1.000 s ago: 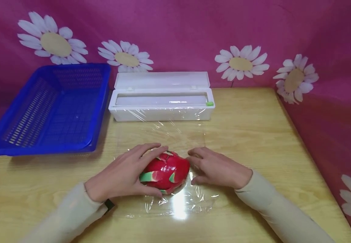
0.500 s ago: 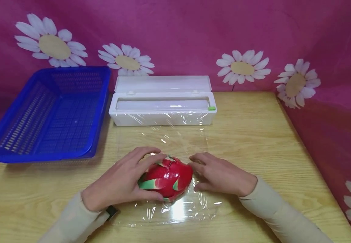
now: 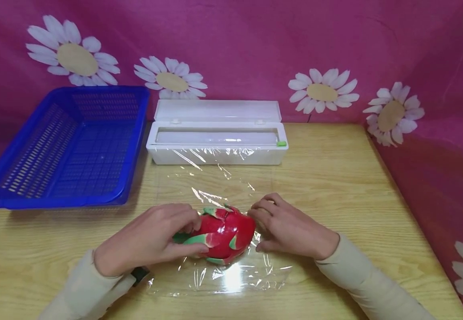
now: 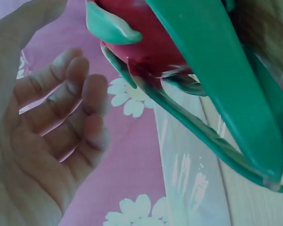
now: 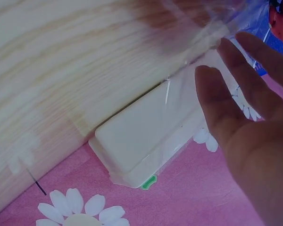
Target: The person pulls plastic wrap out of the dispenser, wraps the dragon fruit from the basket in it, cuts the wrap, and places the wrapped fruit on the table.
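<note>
A red dragon fruit point(image 3: 227, 233) with green scales lies on a sheet of clear cling film point(image 3: 209, 195) spread over the table. My left hand point(image 3: 147, 240) is at its left end, thumb along the near side and fingers bent on the far side. In the left wrist view, the fingers point(image 4: 70, 94) curve loosely with a gap between them and the fruit point(image 4: 151, 33). At the fruit's right end is my right hand point(image 3: 293, 229), fingertips right at its tip and over the film. The right wrist view shows these fingers point(image 5: 217, 94) slightly bent and holding nothing.
Behind the fruit stands a white cling film dispenser box point(image 3: 215, 155), lid raised, its roll point(image 3: 215, 137) inside and film running out over the front. A green slider point(image 3: 281, 143) sits at its right. The blue basket point(image 3: 55, 202) is at the back left.
My left hand has drawn back leftward from over the fruit, its fingers bending more, so more of the fruit's left end shows. The right hand stays about where it was.
</note>
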Action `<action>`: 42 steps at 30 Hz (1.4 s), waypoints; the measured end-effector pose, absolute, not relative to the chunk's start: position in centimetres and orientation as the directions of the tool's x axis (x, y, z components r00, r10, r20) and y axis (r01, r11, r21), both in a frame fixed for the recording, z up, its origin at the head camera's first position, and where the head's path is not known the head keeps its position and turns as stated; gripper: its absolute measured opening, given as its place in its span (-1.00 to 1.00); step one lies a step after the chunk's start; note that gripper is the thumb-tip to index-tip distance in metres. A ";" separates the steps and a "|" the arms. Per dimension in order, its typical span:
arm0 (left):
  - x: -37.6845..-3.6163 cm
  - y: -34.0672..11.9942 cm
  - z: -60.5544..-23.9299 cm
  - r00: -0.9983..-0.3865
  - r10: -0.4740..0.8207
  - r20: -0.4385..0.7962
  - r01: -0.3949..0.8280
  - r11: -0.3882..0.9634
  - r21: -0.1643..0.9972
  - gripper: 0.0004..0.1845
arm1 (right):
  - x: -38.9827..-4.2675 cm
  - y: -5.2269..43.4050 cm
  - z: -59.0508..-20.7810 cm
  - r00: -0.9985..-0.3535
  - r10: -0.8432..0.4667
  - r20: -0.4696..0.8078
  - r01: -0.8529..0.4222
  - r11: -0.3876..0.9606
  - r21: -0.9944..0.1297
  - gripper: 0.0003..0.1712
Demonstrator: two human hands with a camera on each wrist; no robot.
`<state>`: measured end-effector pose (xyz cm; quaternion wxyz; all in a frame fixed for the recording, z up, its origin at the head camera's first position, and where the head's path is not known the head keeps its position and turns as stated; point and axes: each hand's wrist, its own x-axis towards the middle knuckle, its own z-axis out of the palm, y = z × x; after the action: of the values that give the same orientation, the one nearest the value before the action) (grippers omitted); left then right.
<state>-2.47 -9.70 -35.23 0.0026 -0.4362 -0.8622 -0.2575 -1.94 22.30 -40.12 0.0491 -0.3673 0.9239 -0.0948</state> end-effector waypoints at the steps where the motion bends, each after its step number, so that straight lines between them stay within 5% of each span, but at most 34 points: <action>1: -2.4 -9.7 -35.1 -0.619 0.754 0.219 0.751 0.487 0.446 -0.61 | -1.9 22.3 -40.1 -0.724 -0.689 -0.018 -0.672 0.711 -0.207 -0.10; 8: -2.0 -9.8 -35.0 -0.571 0.799 0.187 0.767 0.438 0.469 -0.65 | -2.0 22.3 -40.0 -0.710 -0.704 0.023 -0.693 0.693 -0.200 -0.15; 21: -0.9 -10.2 -35.3 -0.480 0.877 0.029 0.745 0.390 0.541 -0.65 | -2.5 23.5 -37.1 -0.686 -0.688 0.236 -0.726 0.670 -0.156 -0.56; 29: -0.9 -10.9 -34.6 -0.447 0.881 -0.156 0.679 0.448 0.582 -0.71 | -1.2 24.3 -34.9 -0.699 -0.657 0.283 -0.711 0.683 -0.169 -0.65; 35: -0.5 -10.4 -35.5 -0.400 0.885 -0.240 0.669 0.460 0.584 -0.64 | 0.1 24.1 -33.9 -0.634 -0.678 0.371 -0.770 0.601 -0.217 -0.61; 42: 0.1 -9.6 -36.7 -0.412 0.814 -0.409 0.642 0.578 0.504 -0.51 | 1.3 23.5 -33.1 -0.615 -0.736 0.283 -0.784 0.531 -0.323 -0.79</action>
<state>0.05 -9.58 -36.66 -0.3184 -0.4389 -0.8293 -0.1353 1.26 23.49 -33.08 -0.0560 -0.4351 0.8730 -0.2132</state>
